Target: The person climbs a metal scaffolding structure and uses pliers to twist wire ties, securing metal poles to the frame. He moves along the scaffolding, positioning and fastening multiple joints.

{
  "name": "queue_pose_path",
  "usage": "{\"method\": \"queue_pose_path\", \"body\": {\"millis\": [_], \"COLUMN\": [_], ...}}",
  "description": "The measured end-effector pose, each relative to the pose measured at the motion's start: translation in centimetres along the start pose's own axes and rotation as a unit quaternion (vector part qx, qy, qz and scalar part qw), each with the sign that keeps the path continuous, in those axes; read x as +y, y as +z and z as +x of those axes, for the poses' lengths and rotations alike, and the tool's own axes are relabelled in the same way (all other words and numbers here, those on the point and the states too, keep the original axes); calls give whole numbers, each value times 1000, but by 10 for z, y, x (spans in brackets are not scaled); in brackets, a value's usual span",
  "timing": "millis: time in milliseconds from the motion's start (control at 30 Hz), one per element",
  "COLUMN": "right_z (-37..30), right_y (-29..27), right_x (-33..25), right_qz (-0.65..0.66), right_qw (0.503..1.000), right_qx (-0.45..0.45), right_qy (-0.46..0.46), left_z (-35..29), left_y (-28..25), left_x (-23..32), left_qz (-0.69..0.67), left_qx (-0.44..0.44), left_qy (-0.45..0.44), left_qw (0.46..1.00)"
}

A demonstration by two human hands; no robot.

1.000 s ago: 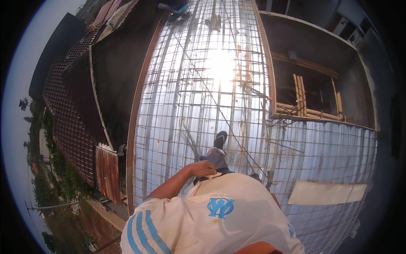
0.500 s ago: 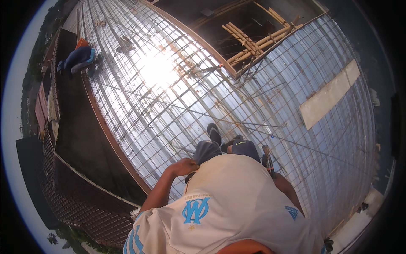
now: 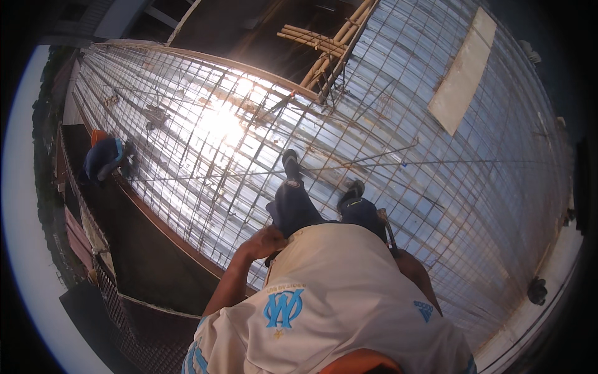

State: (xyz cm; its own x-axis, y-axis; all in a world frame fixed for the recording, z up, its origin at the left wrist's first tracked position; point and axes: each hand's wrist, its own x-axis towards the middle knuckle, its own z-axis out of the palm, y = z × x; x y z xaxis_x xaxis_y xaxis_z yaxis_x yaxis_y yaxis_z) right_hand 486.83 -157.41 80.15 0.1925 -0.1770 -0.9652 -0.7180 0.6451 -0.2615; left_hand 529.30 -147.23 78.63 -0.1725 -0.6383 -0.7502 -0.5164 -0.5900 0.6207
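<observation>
My left hand (image 3: 265,242) is at my waist, against the hem of my light shirt (image 3: 336,280). Its fingers are curled in, and whatever they grip is hidden by the cloth. A dark strap or pouch edge shows just below that hand. My right forearm (image 3: 416,277) runs down along my other side, its hand out of sight behind the shirt. From beyond this forearm sticks up a slim tool with a dark shaft and a brownish end (image 3: 382,215); whether I hold it or it hangs at my hip, I cannot tell. My shoes (image 3: 290,159) stand on the bar mesh.
A grid of rebar (image 3: 398,81) lies over shiny ribbed metal decking. A pale board (image 3: 464,71) rests on it at the right. Ahead, an edged opening holds bamboo poles (image 3: 327,53). Another person (image 3: 104,156) bends at the far left, beside a drop-off edge (image 3: 168,230).
My view has turned, so the opening and board sit farther left and up. My left foot is stretched farther forward. My left hand stays at the waist.
</observation>
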Motion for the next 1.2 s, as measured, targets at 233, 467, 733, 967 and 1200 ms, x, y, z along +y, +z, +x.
{"method": "queue_pose_path", "body": {"millis": [233,467,733,967,1200], "right_z": [43,32,51,64,133], "right_y": [81,162,219,216,169], "right_x": [-1,-52,0,20,26], "right_qz": [296,304,360,357,334], "right_qw": [955,952,932,932,933], "right_qx": [-1,21,18,17,117], "right_qy": [-12,15,-35,-58,71], "left_z": [38,75,95,73,89], "left_y": [-119,-201,-216,-201,-191], "left_x": [-31,-76,-37,-11,-102], "left_qz": [94,193,289,279,161], "left_qx": [-122,-238,-298,-317,-369], "left_qy": [69,194,143,55,-25], "left_qw": [986,932,898,905,915]}}
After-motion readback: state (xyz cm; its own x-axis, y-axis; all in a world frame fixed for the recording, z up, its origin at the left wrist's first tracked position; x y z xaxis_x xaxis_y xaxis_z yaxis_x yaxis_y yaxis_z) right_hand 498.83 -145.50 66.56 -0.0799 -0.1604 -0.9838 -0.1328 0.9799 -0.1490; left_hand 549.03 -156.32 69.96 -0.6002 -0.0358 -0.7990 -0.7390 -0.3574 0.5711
